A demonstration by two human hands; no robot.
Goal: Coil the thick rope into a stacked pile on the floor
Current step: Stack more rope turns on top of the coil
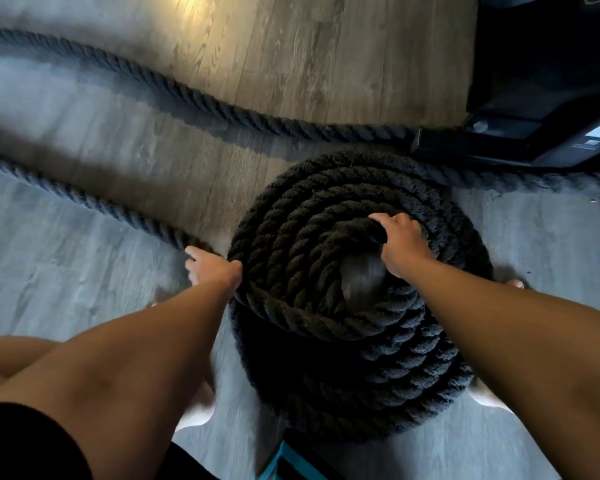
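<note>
A thick black rope is wound into a stacked round coil (329, 306) on the wooden floor in front of me. My right hand (400, 242) grips the innermost turn on top of the coil, fingers curled over it. My left hand (210, 265) is at the coil's left edge, where a loose run of rope (84, 199) comes in across the floor; its fingers are partly hidden, so its hold is unclear. A second loose run (174, 88) stretches from the far left to the right behind the coil.
A black piece of gym equipment (548, 98) stands at the upper right, close behind the coil. My bare feet (201, 410) rest on the floor on both sides of the coil. Wooden floor (309, 46) lies beyond the ropes.
</note>
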